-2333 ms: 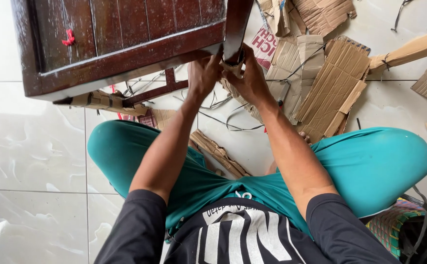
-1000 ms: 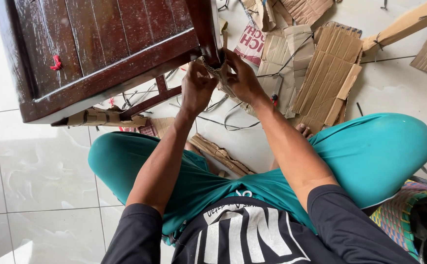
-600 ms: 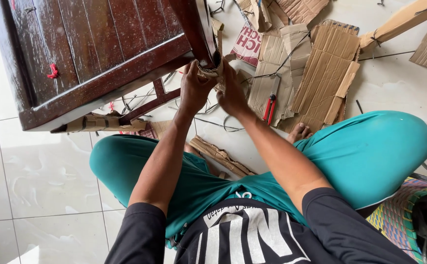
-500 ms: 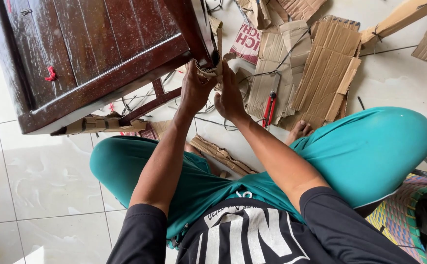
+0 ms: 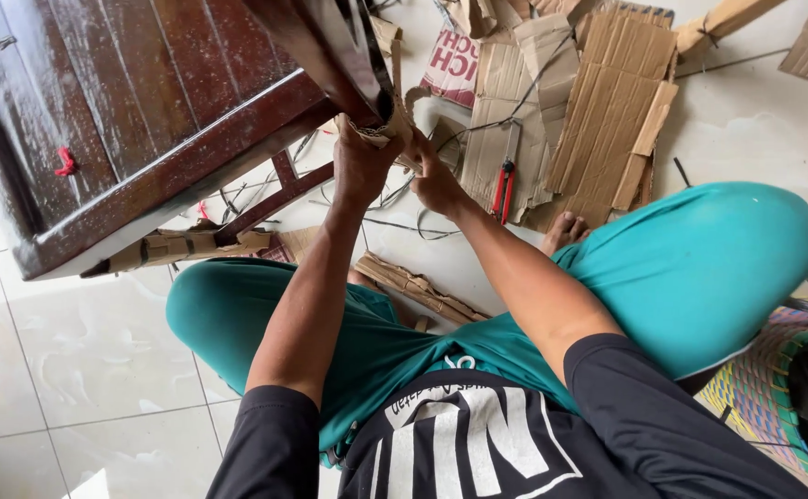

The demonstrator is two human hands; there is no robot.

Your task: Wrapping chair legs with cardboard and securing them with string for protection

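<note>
Dark brown lacquered wooden table (image 5: 136, 120): tipped on its side, top slats facing the camera, one long edge low over the white tiled floor (image 5: 71, 351); small red tag (image 5: 67, 162) on its frame.

Dark wooden table leg (image 5: 330, 46): runs up and out of the top edge of view; its end is wrapped in a strip of brown corrugated cardboard (image 5: 381, 129).

Left hand (image 5: 360, 166): fingers curled closed around the cardboard wrap at the leg's end.

Right hand (image 5: 436, 180): just beside the left, fingers pinched narrow on the same wrap; exactly what they grip cannot be told.

Red-handled cutter (image 5: 504, 180): lies on flattened brown cardboard sheets (image 5: 598, 120), just past the right hand, apart from it.

Open room: bare tile to the lower left and upper right; the ground between the table and the teal-trousered knees (image 5: 700, 268) is crowded with cardboard scraps and thin dark straps (image 5: 395, 222).

Container: multicoloured woven basket (image 5: 760, 388) at the right edge, its contents dark and unclear.
</note>
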